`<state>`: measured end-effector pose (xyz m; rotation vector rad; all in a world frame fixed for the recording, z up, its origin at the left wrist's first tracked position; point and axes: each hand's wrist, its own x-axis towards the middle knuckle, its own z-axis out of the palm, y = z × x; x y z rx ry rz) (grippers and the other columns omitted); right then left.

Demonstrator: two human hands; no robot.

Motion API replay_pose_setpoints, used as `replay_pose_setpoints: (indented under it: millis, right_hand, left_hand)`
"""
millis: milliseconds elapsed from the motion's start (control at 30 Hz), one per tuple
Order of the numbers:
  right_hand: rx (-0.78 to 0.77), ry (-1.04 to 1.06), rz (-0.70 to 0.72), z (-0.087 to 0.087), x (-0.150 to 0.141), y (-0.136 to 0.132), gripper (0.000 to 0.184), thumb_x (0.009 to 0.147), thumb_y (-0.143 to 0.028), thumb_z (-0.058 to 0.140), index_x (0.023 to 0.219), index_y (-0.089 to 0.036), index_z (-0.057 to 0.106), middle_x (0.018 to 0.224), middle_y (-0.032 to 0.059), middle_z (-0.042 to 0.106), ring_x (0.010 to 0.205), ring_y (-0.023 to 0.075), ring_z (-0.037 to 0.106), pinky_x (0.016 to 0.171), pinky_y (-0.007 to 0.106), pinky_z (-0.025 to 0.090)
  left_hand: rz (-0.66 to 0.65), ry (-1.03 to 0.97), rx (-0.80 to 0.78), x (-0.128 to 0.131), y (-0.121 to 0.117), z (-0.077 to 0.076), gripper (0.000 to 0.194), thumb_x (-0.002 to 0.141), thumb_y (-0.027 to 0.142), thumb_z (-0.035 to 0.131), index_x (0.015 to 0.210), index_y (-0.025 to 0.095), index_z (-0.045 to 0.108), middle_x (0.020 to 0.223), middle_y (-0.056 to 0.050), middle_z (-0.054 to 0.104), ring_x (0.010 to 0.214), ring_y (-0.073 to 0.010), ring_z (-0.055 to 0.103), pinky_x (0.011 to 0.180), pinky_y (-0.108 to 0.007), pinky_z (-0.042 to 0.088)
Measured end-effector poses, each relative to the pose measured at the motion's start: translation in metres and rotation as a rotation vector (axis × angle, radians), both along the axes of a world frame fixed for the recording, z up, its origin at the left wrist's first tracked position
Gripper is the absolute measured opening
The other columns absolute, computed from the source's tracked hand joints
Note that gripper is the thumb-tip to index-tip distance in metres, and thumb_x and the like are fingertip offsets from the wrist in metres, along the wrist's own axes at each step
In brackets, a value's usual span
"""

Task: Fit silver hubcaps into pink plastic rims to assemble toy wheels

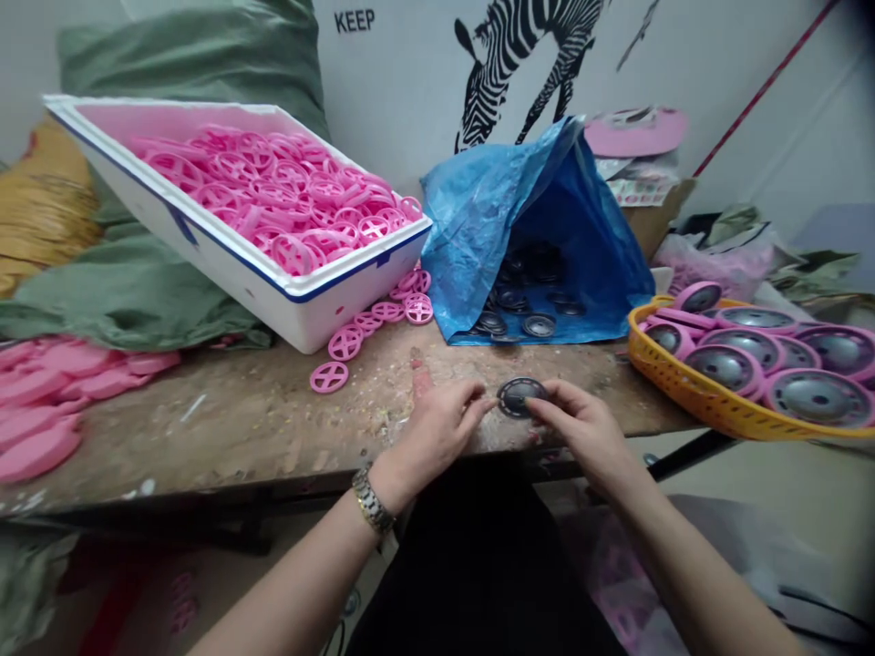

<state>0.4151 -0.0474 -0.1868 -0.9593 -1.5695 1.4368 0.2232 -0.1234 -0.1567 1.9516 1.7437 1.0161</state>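
Observation:
Above the near edge of the workbench, a dark grey round wheel disc [520,397] is held in my right hand [581,421], thumb on its face and fingers at its right edge. My left hand [441,424], with a metal watch on the wrist, is closed in a pinch right at the disc's left edge. What lies between its fingertips is too small to make out. Beyond the hands, more dark discs [540,325] lie in the mouth of a blue plastic bag [471,228]. Several pink spoked rings [329,376] trail across the bench to the left.
A tilted white foam box [328,310] full of pink rings stands back left. Pink flat pieces [41,401] are piled at far left. At right, a yellow basket [656,364] of pink-rimmed grey wheels [817,397] overhangs the bench edge [273,465]. Green sacks [191,55] stand behind.

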Motion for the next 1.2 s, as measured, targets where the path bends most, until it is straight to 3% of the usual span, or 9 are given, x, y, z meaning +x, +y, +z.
replay_pose_setpoints:
  millis: [133, 200, 267, 433, 667, 800, 967, 1100, 1200]
  right_hand:
    - [0.215, -0.021, -0.142, -0.006, 0.01, -0.003, 0.026, 0.077, -0.045, 0.073, 0.082, -0.02, 0.072, 0.076, 0.0024, 0.071, 0.071, 0.0187, 0.063, 0.066, 0.031, 0.052]
    - [0.338, -0.085, -0.167, -0.01, 0.015, -0.004, 0.023, 0.082, -0.043, 0.069, 0.086, -0.021, 0.073, 0.083, 0.0042, 0.073, 0.078, 0.0216, 0.066, 0.07, 0.034, 0.052]
    - [0.505, -0.175, -0.148, -0.013, 0.019, -0.005, 0.018, 0.088, -0.038, 0.065, 0.09, -0.022, 0.073, 0.088, 0.005, 0.073, 0.083, 0.0233, 0.066, 0.074, 0.036, 0.052]
    - [0.885, -0.436, -0.063, -0.016, 0.022, -0.006, 0.017, 0.095, -0.029, 0.055, 0.099, -0.025, 0.072, 0.097, 0.0078, 0.074, 0.094, 0.0269, 0.065, 0.086, 0.043, 0.049]
    - [0.947, -0.585, 0.015, -0.023, 0.011, -0.014, 0.025, 0.097, -0.019, 0.048, 0.105, -0.024, 0.071, 0.1, 0.007, 0.074, 0.094, 0.0252, 0.064, 0.086, 0.041, 0.048]
    - [0.887, -0.547, 0.046, -0.025, 0.006, -0.013, 0.027, 0.097, -0.019, 0.048, 0.109, -0.025, 0.072, 0.102, 0.0071, 0.074, 0.098, 0.0258, 0.064, 0.085, 0.042, 0.049]
    - [0.795, -0.419, 0.016, -0.027, 0.004, -0.01, 0.022, 0.095, -0.023, 0.054, 0.107, -0.026, 0.072, 0.099, 0.0054, 0.075, 0.094, 0.0246, 0.066, 0.087, 0.042, 0.051]
    - [0.574, -0.245, -0.078, -0.019, 0.005, -0.019, 0.017, 0.092, -0.033, 0.061, 0.102, -0.025, 0.072, 0.102, 0.0053, 0.075, 0.095, 0.0244, 0.069, 0.088, 0.041, 0.053]
    - [0.413, -0.123, -0.071, -0.007, 0.005, -0.03, 0.019, 0.09, -0.035, 0.063, 0.101, -0.025, 0.074, 0.103, 0.0046, 0.075, 0.098, 0.0238, 0.069, 0.09, 0.04, 0.053]
  left_hand:
    - [0.39, 0.521, -0.009, -0.05, -0.011, 0.01, 0.03, 0.097, 0.033, 0.052, 0.116, 0.013, 0.061, 0.119, -0.017, 0.064, 0.113, -0.0311, 0.056, 0.098, -0.043, 0.044]
    - [0.593, 0.68, -0.104, -0.081, -0.017, 0.012, 0.045, 0.095, 0.041, 0.054, 0.129, 0.011, 0.054, 0.126, -0.02, 0.06, 0.117, -0.0352, 0.052, 0.098, -0.045, 0.045]
    - [0.708, 0.744, -0.255, -0.11, -0.024, 0.011, 0.054, 0.095, 0.049, 0.051, 0.134, 0.012, 0.051, 0.122, -0.022, 0.06, 0.116, -0.0387, 0.052, 0.091, -0.047, 0.049]
    - [0.76, 0.769, -0.433, -0.154, -0.032, -0.003, 0.066, 0.094, 0.061, 0.041, 0.137, 0.012, 0.048, 0.118, -0.023, 0.064, 0.113, -0.0407, 0.057, 0.09, -0.048, 0.049]
    - [0.746, 0.698, -0.303, -0.163, -0.03, -0.016, 0.055, 0.094, 0.05, 0.047, 0.133, 0.011, 0.052, 0.121, -0.022, 0.063, 0.115, -0.0379, 0.058, 0.097, -0.046, 0.046]
    - [0.648, 0.484, -0.142, -0.146, -0.032, -0.013, 0.06, 0.088, 0.042, 0.058, 0.138, 0.011, 0.045, 0.131, -0.02, 0.059, 0.119, -0.0334, 0.057, 0.103, -0.044, 0.045]
    - [0.448, 0.122, 0.052, -0.098, -0.036, -0.008, 0.059, 0.083, 0.041, 0.066, 0.134, 0.018, 0.048, 0.139, -0.014, 0.054, 0.127, -0.0289, 0.053, 0.109, -0.044, 0.042]
    - [0.301, -0.578, -0.074, -0.052, -0.04, -0.005, 0.058, 0.08, 0.044, 0.072, 0.128, 0.02, 0.051, 0.119, -0.012, 0.065, 0.108, -0.0254, 0.065, 0.09, -0.038, 0.055]
    - [0.148, -1.131, -0.258, -0.025, -0.043, -0.004, 0.047, 0.084, 0.045, 0.071, 0.121, 0.019, 0.057, 0.112, -0.011, 0.069, 0.094, -0.0233, 0.071, 0.085, -0.038, 0.058]
